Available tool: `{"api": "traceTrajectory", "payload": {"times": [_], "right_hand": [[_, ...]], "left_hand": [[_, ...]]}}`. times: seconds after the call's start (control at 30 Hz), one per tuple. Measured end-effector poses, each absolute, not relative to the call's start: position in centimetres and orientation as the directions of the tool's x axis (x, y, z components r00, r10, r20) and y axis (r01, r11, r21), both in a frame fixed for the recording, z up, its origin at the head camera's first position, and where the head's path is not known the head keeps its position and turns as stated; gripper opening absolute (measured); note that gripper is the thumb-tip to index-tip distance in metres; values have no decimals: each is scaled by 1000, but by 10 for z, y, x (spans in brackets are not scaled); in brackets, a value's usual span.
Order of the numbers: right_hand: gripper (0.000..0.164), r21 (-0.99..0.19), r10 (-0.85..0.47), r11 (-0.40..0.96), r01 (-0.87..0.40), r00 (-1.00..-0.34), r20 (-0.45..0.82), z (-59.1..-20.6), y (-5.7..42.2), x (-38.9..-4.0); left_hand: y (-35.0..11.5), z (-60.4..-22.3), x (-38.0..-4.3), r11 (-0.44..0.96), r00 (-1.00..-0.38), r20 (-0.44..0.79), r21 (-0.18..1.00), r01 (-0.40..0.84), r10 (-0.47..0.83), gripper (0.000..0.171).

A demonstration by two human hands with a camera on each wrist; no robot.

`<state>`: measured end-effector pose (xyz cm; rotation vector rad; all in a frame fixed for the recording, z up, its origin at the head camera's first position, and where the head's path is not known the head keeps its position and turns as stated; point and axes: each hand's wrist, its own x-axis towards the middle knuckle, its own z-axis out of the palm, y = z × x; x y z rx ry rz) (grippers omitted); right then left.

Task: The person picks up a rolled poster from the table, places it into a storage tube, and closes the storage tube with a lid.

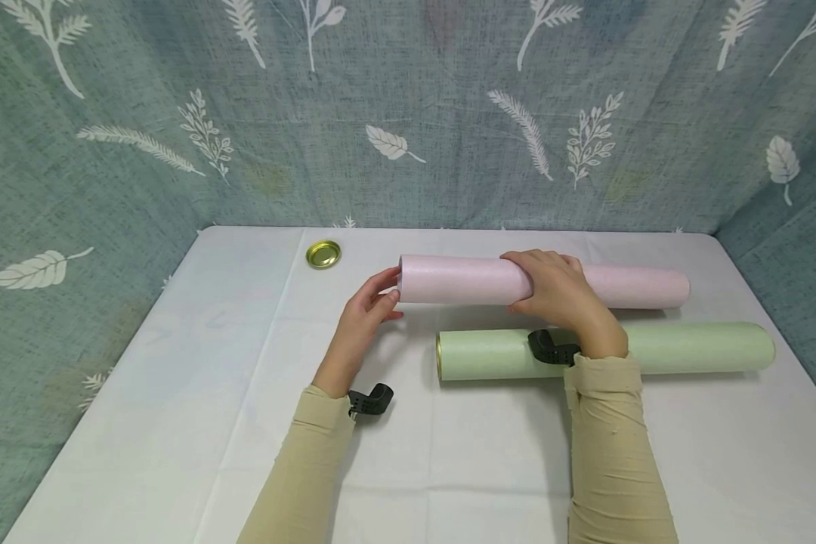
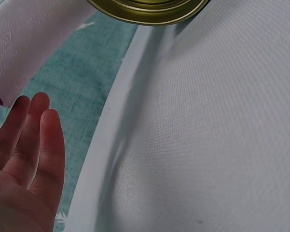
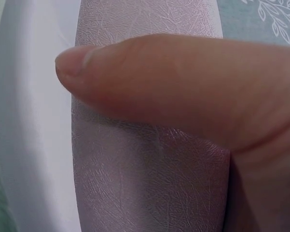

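A long pink tube (image 1: 465,280) with a textured surface lies crosswise above the table. My right hand (image 1: 559,291) grips it around the middle from above; in the right wrist view, the thumb (image 3: 149,82) crosses the pink surface. My left hand (image 1: 357,325) is at the tube's left end, fingertips right at the rim. In the left wrist view, the left hand's fingers (image 2: 50,145) look fairly straight, with their tips by the tube's corner. A pale green tube (image 1: 496,355) lies nearer, partly under the right wrist; its left end has a gold cap (image 2: 149,17).
A small round gold lid (image 1: 323,255) lies at the back left of the white-covered table (image 1: 177,378). Behind and at both sides hangs a teal curtain (image 1: 408,91) with a white leaf print. Dark camera mounts (image 1: 372,399) sit on both wrists.
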<state>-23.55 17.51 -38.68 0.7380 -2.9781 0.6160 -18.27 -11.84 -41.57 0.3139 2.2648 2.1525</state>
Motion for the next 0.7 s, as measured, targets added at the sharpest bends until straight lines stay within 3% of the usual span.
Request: {"api": "traceTrajectory", "payload": {"times": [0.47, 0.7], "right_hand": [[74, -387, -446, 805, -449, -889, 104, -386, 175, -234], [75, -393, -445, 806, -443, -891, 91, -387, 174, -234]], "left_hand": [[-121, -415, -182, 35, -982, 141, 989, 146, 126, 42], [-134, -425, -189, 25, -989, 142, 989, 143, 38, 39]]}}
